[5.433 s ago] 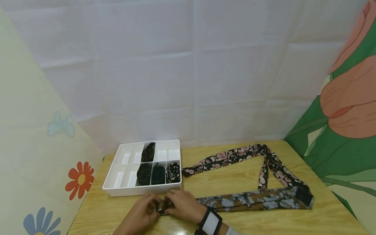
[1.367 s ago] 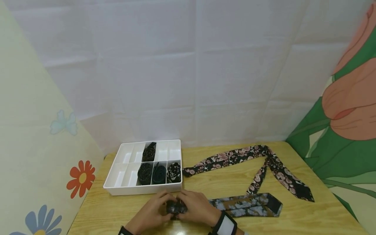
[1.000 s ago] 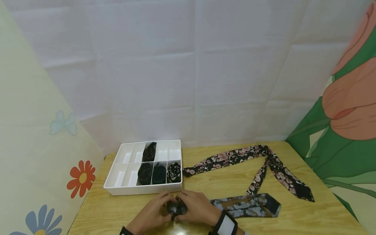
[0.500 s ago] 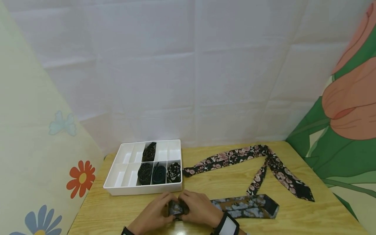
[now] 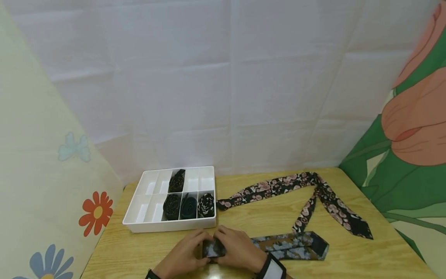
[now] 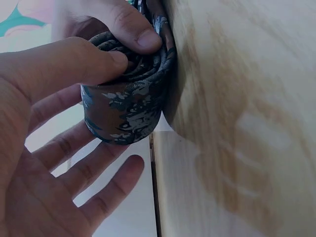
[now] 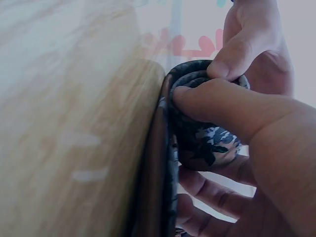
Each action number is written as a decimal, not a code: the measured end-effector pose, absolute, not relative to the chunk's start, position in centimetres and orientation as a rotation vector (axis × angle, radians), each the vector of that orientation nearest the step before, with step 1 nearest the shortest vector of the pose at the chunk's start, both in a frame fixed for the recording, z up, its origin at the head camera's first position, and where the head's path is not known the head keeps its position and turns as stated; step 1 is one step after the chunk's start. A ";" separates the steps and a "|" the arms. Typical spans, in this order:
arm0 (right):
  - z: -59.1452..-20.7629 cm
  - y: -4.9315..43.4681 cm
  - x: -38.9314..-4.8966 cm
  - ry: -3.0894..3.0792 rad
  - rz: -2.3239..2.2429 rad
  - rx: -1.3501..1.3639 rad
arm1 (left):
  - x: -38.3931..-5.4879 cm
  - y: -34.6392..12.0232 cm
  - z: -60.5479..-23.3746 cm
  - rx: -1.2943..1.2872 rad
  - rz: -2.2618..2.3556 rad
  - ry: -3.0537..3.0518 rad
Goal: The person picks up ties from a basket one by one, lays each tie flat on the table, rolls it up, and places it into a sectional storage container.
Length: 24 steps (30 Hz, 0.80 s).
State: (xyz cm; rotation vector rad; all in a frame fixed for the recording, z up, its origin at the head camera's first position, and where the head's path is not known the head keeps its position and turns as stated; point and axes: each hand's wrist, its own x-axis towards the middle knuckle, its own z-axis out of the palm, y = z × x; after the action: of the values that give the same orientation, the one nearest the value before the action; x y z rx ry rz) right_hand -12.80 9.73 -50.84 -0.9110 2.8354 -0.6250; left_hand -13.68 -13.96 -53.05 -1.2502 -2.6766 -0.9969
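Note:
A brown necktie with blue-grey flowers (image 5: 292, 247) lies on the table, its near part wound into a roll (image 6: 123, 113). My left hand (image 5: 186, 252) pinches one side of the roll, thumb pressed on its coiled edge. From the other side my right hand (image 5: 238, 250) grips the same roll, its thumb also on the coil in the right wrist view. The flat tail of the tie (image 7: 158, 182) runs from the roll along the tabletop, past the right hand. Between both hands, only part of the roll shows in the head view.
A white divided tray (image 5: 139, 223) stands behind the hands; several of its compartments hold rolled dark ties (image 5: 172, 206). A black tie with pink flowers (image 5: 268, 188) lies bent across the table (image 5: 376, 263) at the back right. A white sheet hangs behind.
The flat tail of the brown tie has grown shorter, its wide end drawn leftward toward the hands as the roll thickened. Both hands have shifted slightly right. The tray and black tie stay put.

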 end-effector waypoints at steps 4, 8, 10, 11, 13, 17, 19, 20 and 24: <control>-50.8 9.6 -12.8 2.840 -0.654 -0.903 | -13.9 -14.2 -52.8 -1.217 -0.935 -2.703; -50.8 9.5 -12.7 2.870 -0.661 -0.910 | -14.1 -14.4 -52.6 -1.191 -0.891 -2.686; -50.8 9.5 -12.7 2.881 -0.646 -0.913 | -14.1 -14.5 -52.7 -1.200 -0.904 -2.672; -50.9 9.5 -12.7 2.884 -0.636 -0.910 | -14.1 -14.5 -52.7 -1.205 -0.923 -2.671; -51.0 9.6 -12.7 2.886 -0.617 -0.896 | -14.0 -14.5 -52.9 -1.211 -0.972 -2.672; -51.1 9.8 -12.8 2.862 -0.618 -0.856 | -14.0 -14.4 -53.1 -1.207 -1.056 -2.678; -51.2 9.9 -12.8 2.850 -0.642 -0.857 | -14.0 -14.3 -53.2 -1.214 -1.060 -2.656; -51.1 9.9 -12.8 2.844 -0.658 -0.861 | -14.0 -14.3 -53.2 -1.225 -1.048 -2.637; -51.1 10.0 -12.7 2.835 -0.699 -0.877 | -13.9 -13.9 -53.1 -1.253 -0.985 -2.569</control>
State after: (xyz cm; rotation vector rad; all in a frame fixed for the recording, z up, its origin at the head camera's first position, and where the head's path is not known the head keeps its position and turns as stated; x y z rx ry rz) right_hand -12.73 9.98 -51.08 -0.8765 2.8351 -0.6989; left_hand -13.85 -13.90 -53.07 -1.2525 -2.5691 -0.9850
